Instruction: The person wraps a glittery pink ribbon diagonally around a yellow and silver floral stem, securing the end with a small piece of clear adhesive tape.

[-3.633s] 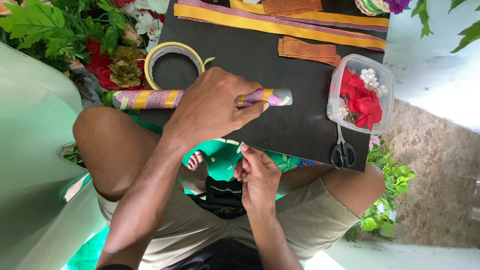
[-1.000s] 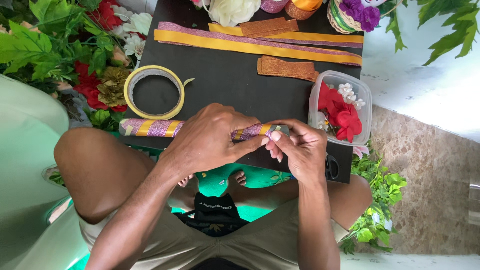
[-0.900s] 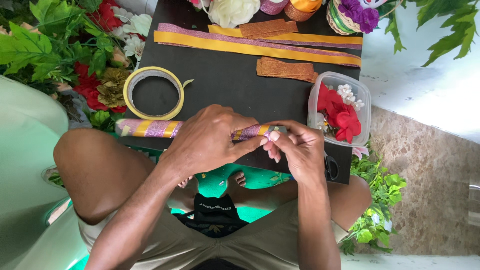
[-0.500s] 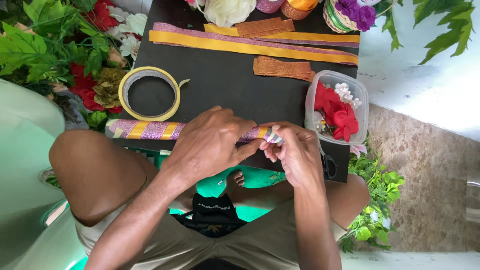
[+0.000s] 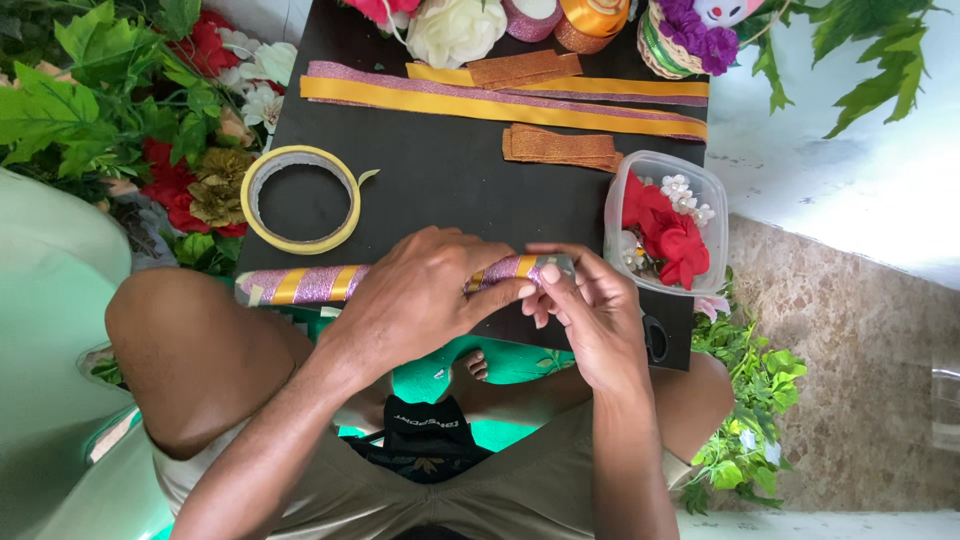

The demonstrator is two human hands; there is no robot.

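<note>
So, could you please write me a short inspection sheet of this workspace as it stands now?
Surface: black board resting across the person's lap.
Job's things: striped pink-and-gold wrapped stick lying along the board's near edge.
Clutter: yellow tape roll; long gold and pink ribbon strips; folded orange ribbon pieces; clear tub of red and white flowers; scissors, mostly hidden by the right hand.
Hands: left hand lies over the stick's middle; right hand pinches its right end.
Cables: nothing seen.
Surroundings: artificial leaves and flowers at left, ribbon spools at the far edge, stone floor at right.
</note>
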